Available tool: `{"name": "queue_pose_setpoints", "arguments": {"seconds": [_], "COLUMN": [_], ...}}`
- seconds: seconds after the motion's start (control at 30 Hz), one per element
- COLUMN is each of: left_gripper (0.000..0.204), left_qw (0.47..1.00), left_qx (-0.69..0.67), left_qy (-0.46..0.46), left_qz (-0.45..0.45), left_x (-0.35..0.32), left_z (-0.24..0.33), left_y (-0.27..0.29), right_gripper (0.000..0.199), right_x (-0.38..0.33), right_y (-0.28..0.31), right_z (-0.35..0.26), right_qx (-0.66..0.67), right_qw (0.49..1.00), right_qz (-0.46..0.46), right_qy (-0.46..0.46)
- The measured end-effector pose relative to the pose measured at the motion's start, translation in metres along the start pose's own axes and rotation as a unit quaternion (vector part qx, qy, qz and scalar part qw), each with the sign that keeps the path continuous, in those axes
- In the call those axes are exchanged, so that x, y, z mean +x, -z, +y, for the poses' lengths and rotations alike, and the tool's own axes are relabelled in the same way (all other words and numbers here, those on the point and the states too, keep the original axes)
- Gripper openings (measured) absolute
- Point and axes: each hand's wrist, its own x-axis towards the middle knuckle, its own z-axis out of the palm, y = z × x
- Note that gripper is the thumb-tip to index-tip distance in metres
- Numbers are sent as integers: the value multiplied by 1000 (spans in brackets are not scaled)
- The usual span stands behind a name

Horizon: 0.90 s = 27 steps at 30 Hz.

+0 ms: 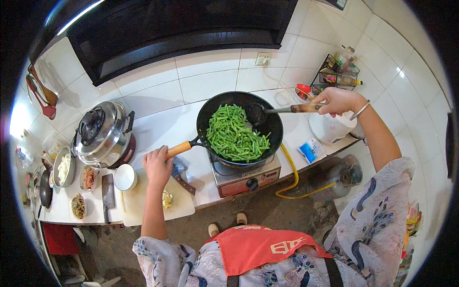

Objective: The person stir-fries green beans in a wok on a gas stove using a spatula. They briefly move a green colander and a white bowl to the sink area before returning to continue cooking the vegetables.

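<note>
A black wok [205, 107] full of cut green beans [234, 134] stands on a single-burner gas stove [246, 179]. My left hand [158, 166] is closed round the wok's wooden handle [178, 150]. In my right hand [338, 100] is the wooden handle of a cooking spatula [282, 110], held out level from the right. Its dark metal blade reaches into the wok at the right edge of the beans. Below my left wrist lies a pale cutting board [136, 203] with a small heap of chopped pale yellow bits [167, 199].
Left of the wok stand a lidded steel pot [103, 138], a white bowl [125, 177], a cleaver [108, 193] and bowls of ingredients. A knife [184, 184] lies beside the stove. A yellow gas hose [289, 162] runs to a cylinder [334, 179]. A spice rack [334, 74] stands back right.
</note>
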Motion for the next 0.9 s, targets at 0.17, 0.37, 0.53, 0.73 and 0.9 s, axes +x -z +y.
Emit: {"name": "queue_pose_setpoints", "arguments": {"seconds": [0.17,0.37,0.53,0.73,0.9], "left_gripper": [46,46,46,49,46], "left_qw": [1000,1000,1000,1000,1000], "left_qx": [-13,-18,9,-4,3], "left_qy": [-15,-4,0,-7,-23], "left_qz": [11,-3,4,-16,15], "left_x": [4,4,-5,4,1], "left_z": [5,3,-2,1,0], "left_y": [-2,-5,-1,-6,-6], "right_gripper": [37,53,60,48,38], "right_x": [55,83,17,-87,-132], "right_y": [-8,-11,-26,-67,-44], "right_z": [21,-35,-102,-90,-78], "right_qx": [17,25,-234,-338,-344], "right_qw": [998,995,939,895,893], "right_qz": [55,-21,16,175,234], "right_qy": [33,95,250,231,170]}}
